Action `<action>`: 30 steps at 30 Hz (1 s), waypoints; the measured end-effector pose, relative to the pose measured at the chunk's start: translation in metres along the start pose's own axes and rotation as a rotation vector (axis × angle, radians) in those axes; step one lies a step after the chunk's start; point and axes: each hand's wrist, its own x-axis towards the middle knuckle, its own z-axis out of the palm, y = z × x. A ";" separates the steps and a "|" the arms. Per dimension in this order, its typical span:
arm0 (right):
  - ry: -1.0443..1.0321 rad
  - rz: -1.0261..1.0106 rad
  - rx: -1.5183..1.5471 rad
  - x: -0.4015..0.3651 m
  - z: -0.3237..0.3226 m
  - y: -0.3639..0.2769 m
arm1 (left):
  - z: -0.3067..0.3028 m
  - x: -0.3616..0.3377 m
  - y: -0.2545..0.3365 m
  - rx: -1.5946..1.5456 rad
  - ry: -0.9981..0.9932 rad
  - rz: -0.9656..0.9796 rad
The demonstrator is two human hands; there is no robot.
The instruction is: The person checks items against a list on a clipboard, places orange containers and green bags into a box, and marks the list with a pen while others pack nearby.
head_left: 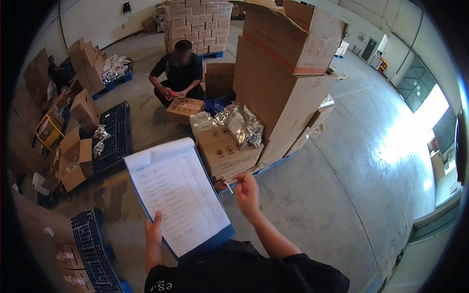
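Observation:
My left hand (154, 228) grips the lower left edge of a blue clipboard (225, 234). White printed sheets (178, 200) with a table of rows lie on it, the top pages folded back over the upper end. To the right of the clipboard, my right hand (247, 191) is raised with its fingers closed. A slim white pen (228, 186) shows at its fingertips, and a bit of red is visible in the palm. Just beyond that hand stands a closed cardboard carton (227, 152) with silver foil pouches (244, 128) and a whitish plastic jug (201, 122) around its top.
A co-worker (178, 71) crouches ahead, hands at a small carton (185, 108) with a red item. Tall cardboard boxes (273, 73) rise at centre right. Blue pallets (115, 134) and an opened carton (75, 158) stand left. Stacked cartons (200, 24) are at the back.

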 end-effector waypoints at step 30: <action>-0.644 0.192 -0.825 0.275 0.012 0.257 | 0.195 0.045 0.117 1.578 -0.012 0.668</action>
